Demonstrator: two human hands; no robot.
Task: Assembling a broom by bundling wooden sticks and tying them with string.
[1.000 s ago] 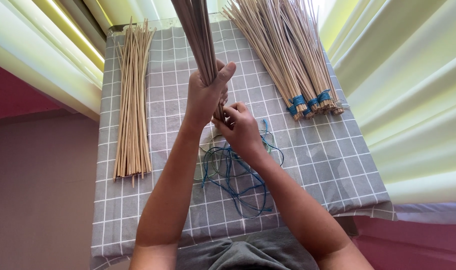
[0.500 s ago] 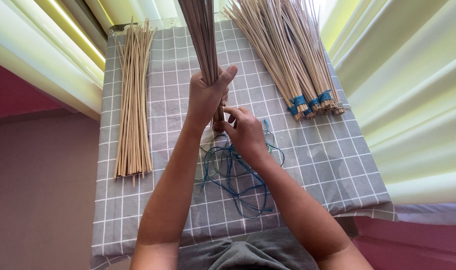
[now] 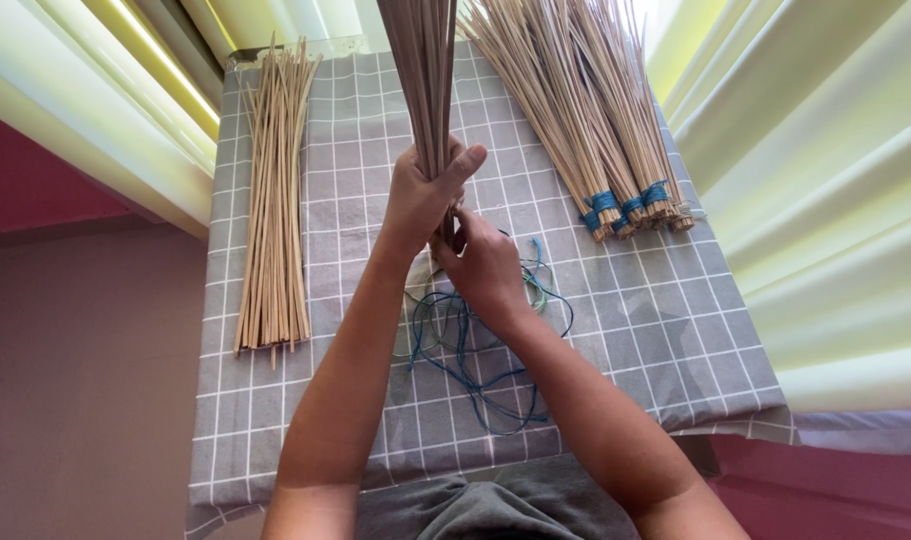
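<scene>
Your left hand [image 3: 421, 195] is clenching its grip around a bundle of thin brown sticks [image 3: 423, 70], holding it upright near the middle of the table [image 3: 666, 330], which a grey checked cloth is covering. Your right hand [image 3: 486, 265] is sitting just at 5 o'clock of the left, its grip pinching at the bundle's lower end. Blue string [image 3: 476, 350] is lying tangled at 6 o'clock. Loose sticks [image 3: 273, 200] are resting at 9 o'clock, tied bundles [image 3: 586, 130] at 2 o'clock.

Left hand [image 3: 423, 195] gripping upright stick bundle [image 3: 423, 70], right hand [image 3: 484, 262] at its base, blue string [image 3: 476, 350] beneath
</scene>
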